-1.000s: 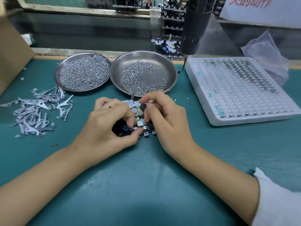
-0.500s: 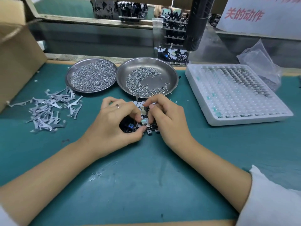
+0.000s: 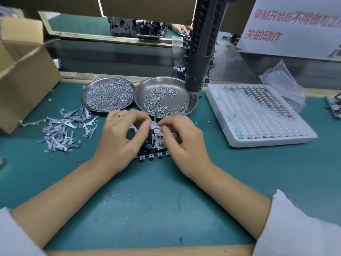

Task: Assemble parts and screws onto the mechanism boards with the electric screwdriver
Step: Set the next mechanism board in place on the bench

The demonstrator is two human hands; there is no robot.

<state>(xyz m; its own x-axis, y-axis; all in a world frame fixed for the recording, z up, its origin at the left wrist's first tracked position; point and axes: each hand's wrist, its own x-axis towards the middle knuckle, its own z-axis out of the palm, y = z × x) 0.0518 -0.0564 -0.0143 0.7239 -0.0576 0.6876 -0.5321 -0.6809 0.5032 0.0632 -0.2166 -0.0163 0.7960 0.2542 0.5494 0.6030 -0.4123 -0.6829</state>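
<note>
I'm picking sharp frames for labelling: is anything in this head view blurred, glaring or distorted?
Head view: the fingertips of the left hand and right hand smear with motion blur over the board; the screw dishes show soft sheen, no harsh glare; wide-angle distortion bends the table edge and tilts the hanging screwdriver; lighting is even, shadows faint.

- Board (image 3: 153, 143) lies mid-table (image 3: 147, 209), between both hands.
- Two screw dishes (image 3: 108, 97) (image 3: 166, 97) sit side by side behind it.
- Metal parts (image 3: 64, 130) lie left; tray (image 3: 258, 115) right; box (image 3: 24, 71) at the far-left edge.
</note>
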